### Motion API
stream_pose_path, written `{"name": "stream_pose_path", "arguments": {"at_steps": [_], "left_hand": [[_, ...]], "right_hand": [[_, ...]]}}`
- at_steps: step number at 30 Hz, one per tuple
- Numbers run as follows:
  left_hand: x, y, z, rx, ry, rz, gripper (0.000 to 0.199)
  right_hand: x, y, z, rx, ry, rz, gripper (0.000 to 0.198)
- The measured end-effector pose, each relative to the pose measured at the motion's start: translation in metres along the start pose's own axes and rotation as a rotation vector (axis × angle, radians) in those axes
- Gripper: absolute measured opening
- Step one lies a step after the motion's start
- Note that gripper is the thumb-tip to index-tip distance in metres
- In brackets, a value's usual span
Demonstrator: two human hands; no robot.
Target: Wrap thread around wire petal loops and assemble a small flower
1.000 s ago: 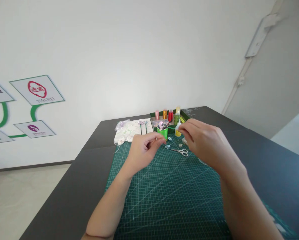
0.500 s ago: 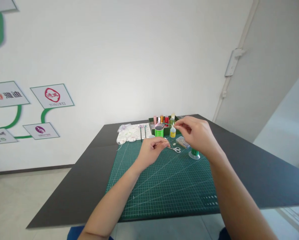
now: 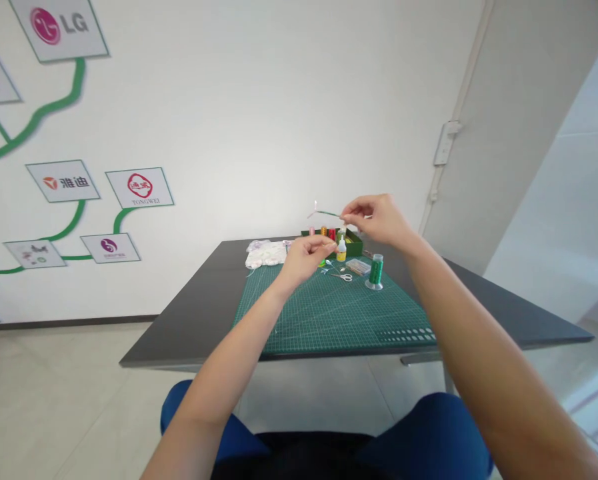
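My right hand [image 3: 366, 217] is raised over the far part of the mat, thumb and fingertips pinched on a thin green stem [image 3: 327, 213]. The stem points left and ends in a small whitish-pink forked tip. Lower and to its left, my left hand [image 3: 306, 257] is closed in a pinch near the glue bottle; anything between its fingertips is too fine to make out. Beyond the hands stands the yellow-labelled glue bottle [image 3: 341, 251]. Scissors [image 3: 345, 277] lie on the mat, and a spool of green thread [image 3: 376, 272] stands right of them.
A green cutting mat [image 3: 323, 320] covers the middle of the dark table [image 3: 199, 300]. At the back are a green box [image 3: 355, 245] with coloured thread spools and a white cloth-like pad [image 3: 266, 254]. A clear case [image 3: 359, 267] lies near the spool.
My right hand and the stem have risen, so the stem's tip now shows against the wall. My left hand has also risen, still pinched. The view has shifted, showing my legs.
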State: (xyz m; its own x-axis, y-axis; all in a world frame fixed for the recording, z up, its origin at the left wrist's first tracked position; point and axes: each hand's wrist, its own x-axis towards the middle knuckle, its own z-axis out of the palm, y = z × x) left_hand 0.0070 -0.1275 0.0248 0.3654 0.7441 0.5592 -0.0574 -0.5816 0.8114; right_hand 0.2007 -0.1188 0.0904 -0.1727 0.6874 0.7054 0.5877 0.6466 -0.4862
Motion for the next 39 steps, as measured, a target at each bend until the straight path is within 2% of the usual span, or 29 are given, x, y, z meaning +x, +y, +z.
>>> {"name": "stream_pose_path", "arguments": {"at_steps": [2, 4, 6, 10, 16, 19, 25, 28, 32, 39], "left_hand": [[-0.004, 0.014, 0.002, -0.071, 0.034, -0.026, 0.047], [-0.005, 0.026, 0.002, -0.079, 0.005, -0.028, 0.037], [-0.001, 0.034, 0.000, -0.070, -0.015, -0.003, 0.039], [0.021, 0.038, -0.013, -0.097, -0.066, 0.003, 0.048], [0.042, 0.044, -0.035, -0.037, -0.090, 0.020, 0.045], [0.044, 0.048, -0.044, 0.008, -0.110, 0.013, 0.043], [0.058, 0.062, -0.061, 0.133, -0.127, 0.096, 0.036], [0.069, 0.077, -0.069, 0.193, -0.120, 0.089, 0.032], [0.077, 0.101, -0.076, 0.300, -0.208, 0.137, 0.036], [0.085, 0.140, -0.072, 0.515, -0.261, 0.209, 0.030]], "right_hand": [[0.002, -0.007, -0.007, 0.153, -0.021, 0.054, 0.012], [0.005, -0.018, -0.018, 0.264, -0.066, 0.080, 0.022], [0.011, -0.033, -0.030, 0.317, -0.118, 0.084, 0.030], [0.027, -0.059, -0.050, 0.336, -0.233, 0.048, 0.034], [0.038, -0.078, -0.060, 0.303, -0.369, -0.017, 0.033], [0.036, -0.086, -0.063, 0.264, -0.442, -0.033, 0.031], [0.040, -0.095, -0.074, 0.117, -0.615, -0.070, 0.029], [0.048, -0.098, -0.080, 0.046, -0.682, -0.086, 0.030], [0.058, -0.105, -0.090, -0.068, -0.756, -0.141, 0.029], [0.071, -0.119, -0.100, -0.302, -0.837, -0.131, 0.030]]}}
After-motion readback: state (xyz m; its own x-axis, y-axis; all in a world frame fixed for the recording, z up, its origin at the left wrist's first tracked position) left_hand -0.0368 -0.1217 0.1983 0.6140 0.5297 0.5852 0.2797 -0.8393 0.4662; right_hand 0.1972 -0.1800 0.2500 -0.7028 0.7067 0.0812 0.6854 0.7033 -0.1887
